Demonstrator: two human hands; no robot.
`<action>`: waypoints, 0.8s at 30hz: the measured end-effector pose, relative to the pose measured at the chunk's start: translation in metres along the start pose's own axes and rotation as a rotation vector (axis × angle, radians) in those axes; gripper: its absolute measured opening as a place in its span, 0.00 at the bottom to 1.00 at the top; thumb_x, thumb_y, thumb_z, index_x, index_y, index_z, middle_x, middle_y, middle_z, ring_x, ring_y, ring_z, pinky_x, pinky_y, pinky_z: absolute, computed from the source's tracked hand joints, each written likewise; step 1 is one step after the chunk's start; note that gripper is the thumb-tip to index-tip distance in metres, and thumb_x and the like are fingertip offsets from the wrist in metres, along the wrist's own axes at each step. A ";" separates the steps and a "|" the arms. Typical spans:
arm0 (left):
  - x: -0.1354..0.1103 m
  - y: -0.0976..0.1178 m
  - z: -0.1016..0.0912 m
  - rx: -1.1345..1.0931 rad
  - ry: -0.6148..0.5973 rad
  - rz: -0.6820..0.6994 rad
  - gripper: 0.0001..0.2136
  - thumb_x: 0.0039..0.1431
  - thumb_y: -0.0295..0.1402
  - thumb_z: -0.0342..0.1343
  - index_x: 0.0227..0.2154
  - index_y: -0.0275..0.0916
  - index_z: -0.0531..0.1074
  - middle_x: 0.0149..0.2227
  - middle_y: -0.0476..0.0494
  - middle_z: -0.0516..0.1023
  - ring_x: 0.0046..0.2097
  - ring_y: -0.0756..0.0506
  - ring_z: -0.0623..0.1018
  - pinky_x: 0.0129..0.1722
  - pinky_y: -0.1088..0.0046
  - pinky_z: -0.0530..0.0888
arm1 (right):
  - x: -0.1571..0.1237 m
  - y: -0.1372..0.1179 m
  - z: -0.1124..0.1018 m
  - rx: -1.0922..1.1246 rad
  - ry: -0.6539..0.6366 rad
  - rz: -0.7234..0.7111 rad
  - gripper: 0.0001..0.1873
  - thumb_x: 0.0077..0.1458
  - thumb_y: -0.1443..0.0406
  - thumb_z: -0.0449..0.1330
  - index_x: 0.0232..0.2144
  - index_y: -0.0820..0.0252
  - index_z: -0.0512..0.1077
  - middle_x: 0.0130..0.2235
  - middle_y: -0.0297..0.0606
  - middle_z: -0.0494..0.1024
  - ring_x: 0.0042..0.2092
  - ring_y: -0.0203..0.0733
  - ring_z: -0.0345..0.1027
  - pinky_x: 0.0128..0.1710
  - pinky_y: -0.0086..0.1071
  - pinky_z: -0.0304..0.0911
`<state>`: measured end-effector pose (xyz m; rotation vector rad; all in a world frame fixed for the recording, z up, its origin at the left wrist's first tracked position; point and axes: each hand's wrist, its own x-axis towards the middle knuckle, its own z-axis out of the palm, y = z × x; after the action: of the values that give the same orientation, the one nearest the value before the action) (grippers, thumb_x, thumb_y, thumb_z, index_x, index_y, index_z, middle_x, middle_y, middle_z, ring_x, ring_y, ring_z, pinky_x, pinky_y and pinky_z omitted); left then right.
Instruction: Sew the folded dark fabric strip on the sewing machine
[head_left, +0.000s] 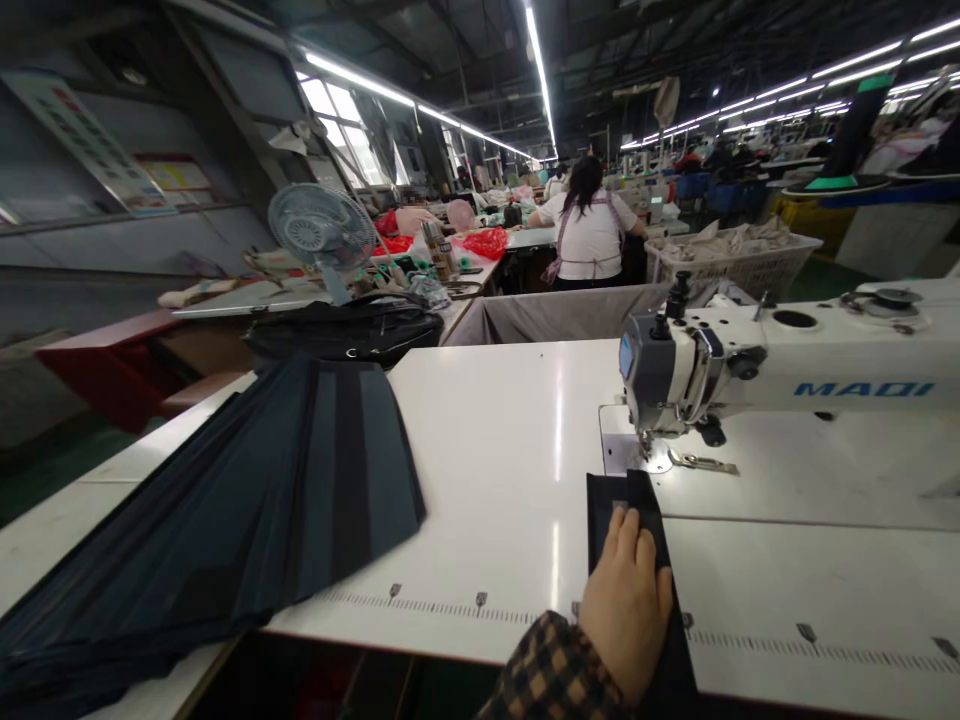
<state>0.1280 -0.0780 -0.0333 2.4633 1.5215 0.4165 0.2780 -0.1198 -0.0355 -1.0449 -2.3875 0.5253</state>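
My left hand [628, 605], in a checked brown-and-black sleeve, lies palm down on a strip of dark fabric [600, 510] at the right of the table. Its fingers are stretched forward, pressing the cloth flat, with the thumb along the right edge. A small greyish patch shows on the strip by the fingertips. The strip's far end reaches the needle plate of a white sewing machine [675, 375]; it runs down past the wrist to the bottom edge of the view. My right hand is out of view. A pile of dark navy fabric pieces [300, 490] drapes over the table's left side.
A metal attachment [705, 462] sits right of the needle. Behind the white tabletop [495, 450] are a black bag [352, 330], a fan [322, 230] and a grey cloth trough [555, 315]. A co-worker [592, 225] sits ahead, beside a white basket [727, 260] of pale cloth.
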 end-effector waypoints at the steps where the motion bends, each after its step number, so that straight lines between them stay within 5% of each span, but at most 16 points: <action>1: 0.000 0.003 0.003 -0.012 0.011 0.014 0.15 0.55 0.26 0.46 0.46 0.30 0.62 0.56 0.34 0.59 0.59 0.41 0.54 0.55 0.65 0.63 | 0.003 0.005 -0.002 -0.005 0.035 0.060 0.10 0.58 0.60 0.49 0.36 0.56 0.68 0.37 0.36 0.70 0.33 0.34 0.65 0.31 0.29 0.65; 5: 0.004 0.010 0.009 -0.020 0.071 0.056 0.15 0.53 0.25 0.47 0.45 0.30 0.63 0.55 0.33 0.61 0.59 0.39 0.56 0.54 0.63 0.65 | 0.041 0.055 -0.017 -0.088 0.307 0.247 0.11 0.58 0.61 0.48 0.38 0.57 0.67 0.38 0.37 0.70 0.41 0.39 0.64 0.37 0.32 0.64; 8: 0.006 0.010 0.011 0.010 0.094 0.049 0.15 0.53 0.25 0.48 0.44 0.31 0.64 0.55 0.33 0.60 0.58 0.39 0.56 0.53 0.63 0.66 | 0.071 0.087 -0.023 -0.145 0.303 0.199 0.08 0.55 0.61 0.51 0.34 0.57 0.68 0.39 0.38 0.68 0.44 0.43 0.61 0.42 0.37 0.61; 13: 0.007 0.006 0.019 0.054 0.065 0.051 0.17 0.53 0.25 0.45 0.47 0.31 0.63 0.57 0.34 0.57 0.59 0.38 0.54 0.53 0.62 0.66 | 0.076 0.087 -0.019 -0.224 0.237 0.140 0.07 0.55 0.65 0.50 0.30 0.56 0.69 0.36 0.38 0.68 0.41 0.43 0.61 0.43 0.39 0.56; 20: 0.006 0.001 0.025 0.083 0.018 0.095 0.19 0.50 0.24 0.44 0.47 0.31 0.62 0.60 0.36 0.50 0.60 0.36 0.49 0.55 0.60 0.62 | 0.084 0.100 -0.008 -0.093 0.280 0.325 0.02 0.49 0.64 0.57 0.28 0.56 0.67 0.29 0.33 0.68 0.32 0.39 0.63 0.33 0.34 0.62; 24: 0.009 0.005 0.025 0.098 0.035 0.073 0.19 0.47 0.24 0.45 0.46 0.31 0.64 0.58 0.33 0.54 0.59 0.34 0.52 0.54 0.57 0.62 | 0.080 0.100 -0.001 -0.099 0.376 0.380 0.08 0.50 0.62 0.57 0.34 0.58 0.66 0.34 0.38 0.69 0.34 0.41 0.64 0.34 0.37 0.64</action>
<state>0.1444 -0.0731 -0.0546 2.6063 1.5031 0.4093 0.2887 0.0047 -0.0645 -1.5073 -1.9113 0.3029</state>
